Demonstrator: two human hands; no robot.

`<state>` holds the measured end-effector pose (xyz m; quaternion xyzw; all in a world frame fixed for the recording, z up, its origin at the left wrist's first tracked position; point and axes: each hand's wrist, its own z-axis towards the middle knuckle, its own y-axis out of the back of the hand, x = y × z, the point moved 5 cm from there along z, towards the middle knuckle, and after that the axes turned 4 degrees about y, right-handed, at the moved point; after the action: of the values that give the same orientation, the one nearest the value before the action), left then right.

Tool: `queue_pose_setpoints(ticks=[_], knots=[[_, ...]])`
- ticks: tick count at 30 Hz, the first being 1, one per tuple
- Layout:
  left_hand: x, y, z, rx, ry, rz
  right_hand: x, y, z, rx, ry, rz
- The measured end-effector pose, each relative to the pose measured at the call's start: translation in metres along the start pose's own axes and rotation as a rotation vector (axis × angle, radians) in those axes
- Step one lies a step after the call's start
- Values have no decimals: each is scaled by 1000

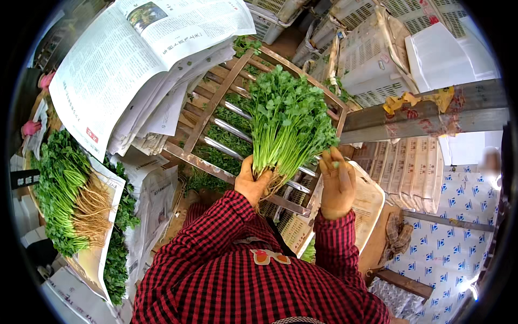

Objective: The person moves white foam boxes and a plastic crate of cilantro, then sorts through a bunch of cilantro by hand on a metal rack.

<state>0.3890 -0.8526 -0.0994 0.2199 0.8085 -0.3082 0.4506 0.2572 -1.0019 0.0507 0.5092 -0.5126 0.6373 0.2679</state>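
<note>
A leafy bunch of coriander point(291, 116) lies over a slatted metal rack point(193, 123), leaves pointing away from me. My left hand point(252, 182) is closed around its stems near the roots point(278, 183), which hang toward my body. On the bunch's right side, my right hand point(337, 186) is raised with its fingers stretched out. Its fingertips are at the edge of the leaves, with small green bits on them; whether they press on the leaves I cannot tell. Loose green leaves point(229, 143) show beneath the rack's bars.
A thick stack of newspapers point(124, 65) stands at the left, overhanging the rack. Below it, more rooted coriander point(65, 189) lies on paper. Plastic crates point(367, 65) are piled at far right, behind a metal beam point(421, 116). A pale crate point(372, 202) stands beside my right forearm.
</note>
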Motion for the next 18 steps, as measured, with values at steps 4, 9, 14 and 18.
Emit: queue_pose_setpoints(ticks=[4, 9, 14, 18], knots=[[-9, -9, -3, 42, 75, -6, -29, 1, -7, 234, -15, -551], [-18, -9, -9, -8, 88, -19, -60, -57, -3, 443, -24, -1534], [-13, -6, -5, -32, 45, 136, -70, -46, 4, 406, 133, -1491], [1, -2, -3, -18, 25, 141, -75, -38, -3, 423, 116, -1345]])
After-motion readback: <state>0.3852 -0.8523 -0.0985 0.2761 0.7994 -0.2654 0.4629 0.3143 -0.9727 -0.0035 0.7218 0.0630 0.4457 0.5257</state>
